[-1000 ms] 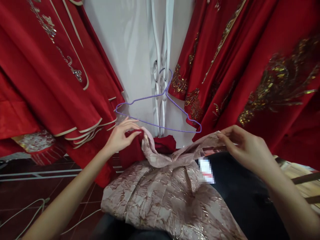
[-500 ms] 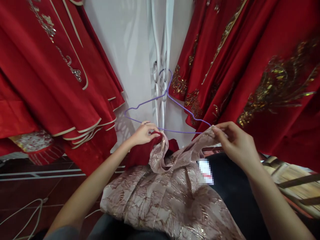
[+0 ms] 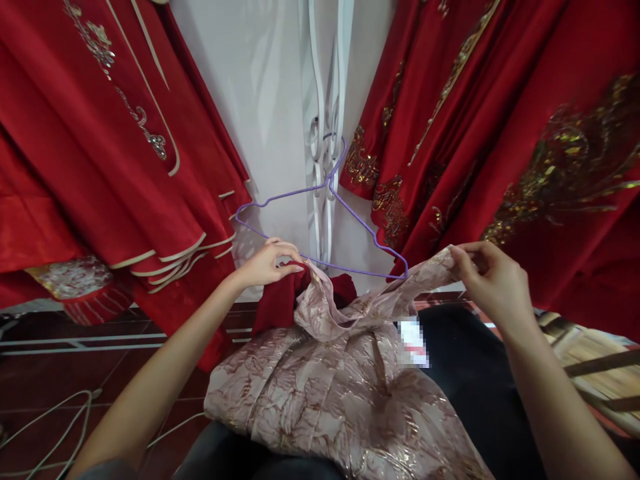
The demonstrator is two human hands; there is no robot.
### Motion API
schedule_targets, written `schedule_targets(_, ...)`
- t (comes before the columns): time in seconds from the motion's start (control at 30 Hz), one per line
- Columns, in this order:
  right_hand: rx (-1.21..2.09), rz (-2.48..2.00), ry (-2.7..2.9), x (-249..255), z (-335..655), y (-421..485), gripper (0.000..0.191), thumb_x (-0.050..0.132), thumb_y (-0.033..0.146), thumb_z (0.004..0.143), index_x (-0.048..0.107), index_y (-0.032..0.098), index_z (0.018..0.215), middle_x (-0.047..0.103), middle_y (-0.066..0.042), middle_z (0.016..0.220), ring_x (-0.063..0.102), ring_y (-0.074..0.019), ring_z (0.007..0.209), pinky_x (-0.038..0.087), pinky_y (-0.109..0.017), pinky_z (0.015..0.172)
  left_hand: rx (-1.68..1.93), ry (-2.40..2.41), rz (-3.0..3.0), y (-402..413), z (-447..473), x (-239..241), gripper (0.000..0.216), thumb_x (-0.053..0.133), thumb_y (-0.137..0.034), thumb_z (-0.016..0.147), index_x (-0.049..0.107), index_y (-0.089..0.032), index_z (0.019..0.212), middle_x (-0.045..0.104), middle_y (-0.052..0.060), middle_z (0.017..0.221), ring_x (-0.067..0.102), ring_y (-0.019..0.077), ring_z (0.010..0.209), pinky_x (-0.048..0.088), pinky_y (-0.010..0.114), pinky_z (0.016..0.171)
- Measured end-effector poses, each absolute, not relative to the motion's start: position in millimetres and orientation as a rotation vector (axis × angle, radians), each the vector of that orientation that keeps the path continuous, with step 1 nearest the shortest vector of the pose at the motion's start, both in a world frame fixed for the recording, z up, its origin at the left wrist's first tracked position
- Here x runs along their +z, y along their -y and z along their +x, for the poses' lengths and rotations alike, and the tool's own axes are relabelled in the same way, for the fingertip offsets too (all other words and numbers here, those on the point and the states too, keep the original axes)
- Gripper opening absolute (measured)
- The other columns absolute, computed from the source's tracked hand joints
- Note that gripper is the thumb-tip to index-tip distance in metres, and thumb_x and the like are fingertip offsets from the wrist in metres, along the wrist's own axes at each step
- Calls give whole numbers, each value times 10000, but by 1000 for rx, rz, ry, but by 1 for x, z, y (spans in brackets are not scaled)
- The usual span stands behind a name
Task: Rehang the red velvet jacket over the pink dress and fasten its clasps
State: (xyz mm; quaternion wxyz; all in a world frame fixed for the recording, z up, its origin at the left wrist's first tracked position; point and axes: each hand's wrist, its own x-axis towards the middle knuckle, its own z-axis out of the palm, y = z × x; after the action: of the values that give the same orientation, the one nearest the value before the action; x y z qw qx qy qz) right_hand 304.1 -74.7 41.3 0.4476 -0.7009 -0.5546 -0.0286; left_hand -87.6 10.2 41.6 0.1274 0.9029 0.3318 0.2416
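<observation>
A pink brocade garment (image 3: 320,393) with gold threads lies across my lap, its upper edge raised between my hands. My left hand (image 3: 270,262) is closed, pinching the hanger's lower bar together with the garment's edge and some dark red cloth (image 3: 275,303). At the garment's other upper end, my right hand (image 3: 493,280) pinches the pink fabric and pulls it out to the right. The purple wire hanger (image 3: 295,192) stands upright behind the cloth; its right corner meets the fabric, left of my right hand. A white tag (image 3: 413,343) hangs at the garment's right side.
Red embroidered garments hang on the left (image 3: 165,200) and right (image 3: 440,133). A white ornate frame (image 3: 320,160) stands at a pale wall between them. Lower left, a white cable (image 3: 65,427) lies on dark red floor tiles. A wooden slatted piece (image 3: 595,347) is at lower right.
My hands have moved apart, the right one outward to the right, stretching the garment's edge. The hanger has shifted left and its right corner has dropped lower against the fabric.
</observation>
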Motion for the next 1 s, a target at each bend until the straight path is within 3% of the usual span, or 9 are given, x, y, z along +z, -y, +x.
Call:
schedule_targets(0.17, -173, -1633, 1456, 50, 295, 71, 227, 587, 432, 836, 664, 222, 877, 694, -47, 763, 640, -206, 693, 447, -299, 644, 726, -1016, 2611, -7, -81, 36, 142, 621, -350, 840, 687, -224, 838, 714, 1, 942, 618, 181, 958, 236, 427, 1023)
schedule_targets(0.3, -372, -1418, 1615, 71, 272, 57, 222, 569, 366, 851, 689, 180, 855, 656, -82, 872, 608, -190, 738, 459, -295, 681, 709, -962, 2547, 4, -53, 27, 94, 674, -317, 801, 708, -242, 845, 731, 18, 936, 559, 242, 1142, 221, 471, 1058)
schedule_targets(0.47, -438, -1347, 1587, 94, 255, 36, 199, 567, 342, 851, 692, 189, 876, 640, -94, 906, 600, -207, 826, 450, -314, 749, 831, -891, 2420, 9, -6, 10, 114, 681, -318, 807, 714, -237, 881, 722, 39, 1022, 531, 247, 1208, 266, 457, 1057)
schedule_targets(0.63, -248, -1488, 1709, 89, 262, 24, 176, 501, 336, 892, 596, 232, 997, 675, -52, 820, 597, -203, 698, 413, -317, 679, 1042, -888, 2378, 6, 5, 1, 125, 649, -342, 840, 702, -237, 881, 737, 15, 957, 600, 227, 1108, 312, 427, 1009)
schedule_targets(0.77, -161, -1450, 1787, 77, 264, 19, 226, 412, 360, 933, 565, 214, 1011, 681, -82, 874, 619, -231, 726, 419, -337, 674, 1170, -956, 2441, 15, -5, 10, 108, 623, -313, 856, 682, -230, 892, 735, 20, 967, 632, 208, 1055, 331, 414, 996)
schedule_targets(0.93, -306, -1421, 1777, 72, 276, 19, 280, 429, 418, 924, 625, 221, 956, 685, -87, 833, 631, -267, 771, 440, -384, 729, 1300, -1265, 2500, 25, -51, 28, 74, 603, -279, 847, 657, -236, 873, 732, 12, 1004, 640, 208, 1035, 227, 477, 1118)
schedule_targets(1.0, -356, -1413, 1758, 74, 281, 18, 288, 449, 436, 916, 642, 224, 940, 689, -90, 837, 631, -272, 781, 442, -393, 740, 1433, -1433, 2381, 23, -79, 30, 117, 603, -321, 839, 665, -231, 882, 733, 14, 972, 650, 193, 958, 305, 444, 1095)
